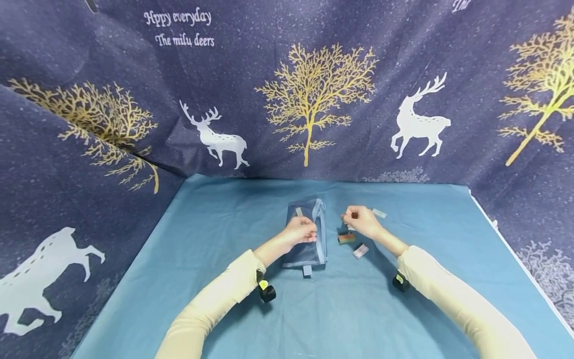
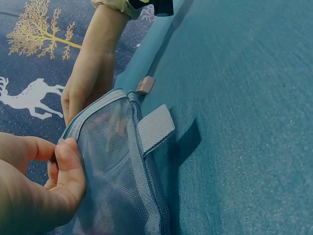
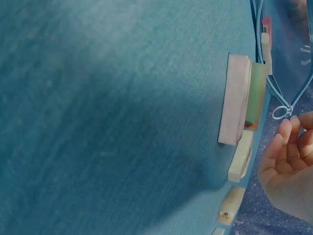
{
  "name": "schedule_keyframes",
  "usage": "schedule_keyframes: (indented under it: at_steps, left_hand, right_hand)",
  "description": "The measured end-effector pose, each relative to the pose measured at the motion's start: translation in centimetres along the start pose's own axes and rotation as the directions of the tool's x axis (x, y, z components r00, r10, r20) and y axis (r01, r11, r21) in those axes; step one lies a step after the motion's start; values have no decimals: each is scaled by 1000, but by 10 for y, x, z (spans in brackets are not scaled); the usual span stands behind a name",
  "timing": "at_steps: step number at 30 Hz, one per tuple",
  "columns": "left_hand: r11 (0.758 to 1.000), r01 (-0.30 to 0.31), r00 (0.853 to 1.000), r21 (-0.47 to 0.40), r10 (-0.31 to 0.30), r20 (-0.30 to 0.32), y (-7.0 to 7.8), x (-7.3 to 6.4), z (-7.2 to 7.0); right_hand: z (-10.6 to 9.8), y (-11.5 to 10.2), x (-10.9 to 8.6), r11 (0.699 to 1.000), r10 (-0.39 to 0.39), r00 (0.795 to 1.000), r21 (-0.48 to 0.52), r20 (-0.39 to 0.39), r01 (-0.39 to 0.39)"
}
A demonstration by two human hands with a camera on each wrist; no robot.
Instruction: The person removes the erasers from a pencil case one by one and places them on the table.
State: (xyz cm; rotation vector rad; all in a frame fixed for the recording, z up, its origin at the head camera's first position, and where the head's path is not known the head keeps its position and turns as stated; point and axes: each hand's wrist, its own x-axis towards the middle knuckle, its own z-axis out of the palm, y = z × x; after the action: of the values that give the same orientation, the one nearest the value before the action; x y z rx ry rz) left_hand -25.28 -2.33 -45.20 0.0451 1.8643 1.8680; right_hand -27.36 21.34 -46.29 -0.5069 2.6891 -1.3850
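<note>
My left hand [image 1: 301,230] pinches the zipped edge of a blue mesh pouch [image 2: 105,161], between thumb and fingertips in the left wrist view. The pouch has a grey fabric tab [image 2: 156,128] and a zipper pull ring [image 3: 281,112]. To its right, my right hand [image 1: 362,221] is over several small eraser-like blocks, its fingers loosely bent. Nothing shows between those fingers in the right wrist view, where the fingertips overlap the zipper end. Below that hand lie an orange-and-green block [image 1: 346,239] and a pale pink one [image 1: 360,251].
Another pale block [image 1: 378,213] lies beyond the right hand. A cream block [image 3: 240,156] sits in the same row as the pink and green ones. Blue cloth [image 1: 202,239] covers the table, and a dark curtain [image 1: 269,35] with deer and trees hangs behind.
</note>
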Motion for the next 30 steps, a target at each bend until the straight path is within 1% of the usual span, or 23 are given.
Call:
schedule_keyframes:
  at_steps: [4,8,12,16,18,21,25,30]
  left_hand:
    - [1000,-8,1000,-17,8,-9,0,0,2]
    - [1000,-8,1000,-15,7,-20,-2,0,4]
    - [1000,-6,1000,-3,6,-27,-2,0,5]
    - [1000,-12,999,0,12,-30,-2,1,5]
    - [1000,-15,999,2,15,-32,-1,0,5]
    - [1000,-13,999,4,13,-44,-1,0,6]
    - [999,-18,997,33,20,-69,0,1,7]
    - [997,-32,996,77,38,-83,0,0,7]
  right_hand:
    - [2,1,2,1000,5,1000,19,4,-5]
    - [4,-2,5,999,2,1000,38,12,-3]
    - [3,-12,3,997,-10,999,75,53,6]
    - [3,-27,-1,991,-26,993,136,117,10]
    - [4,-32,-2,989,-32,989,145,145,10]
    - [8,-28,1,991,-59,984,129,170,37]
    - [15,-19,6,991,-90,977,119,192,67]
    - [19,-25,6,993,-89,973,99,211,70]
